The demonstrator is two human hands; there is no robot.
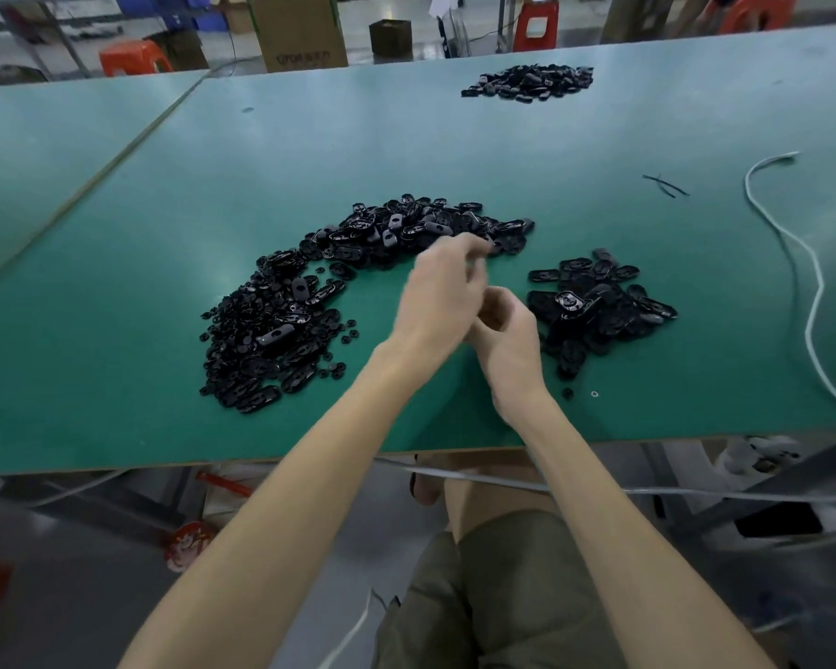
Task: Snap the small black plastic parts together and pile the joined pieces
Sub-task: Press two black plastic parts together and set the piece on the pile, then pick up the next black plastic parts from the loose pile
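Observation:
A long curved heap of small black plastic parts (281, 330) lies on the green table (141, 210), running from front left up to the middle. A smaller pile of black oval pieces (599, 306) sits to the right. My left hand (440, 292) is blurred, its fingertips bunched at the near edge of the heap's upper end. My right hand (507, 335) is just below and right of it, next to the smaller pile, with its fingers curled inward. Whether either hand holds a part is hidden.
A third pile of black parts (527, 82) lies far back on the table. A white cable (811, 292) snakes down the right side, with thin black strips (664, 183) near it. A loose black bit (569, 393) and a tiny ring (594, 393) lie by the front edge. Boxes and red stools stand behind.

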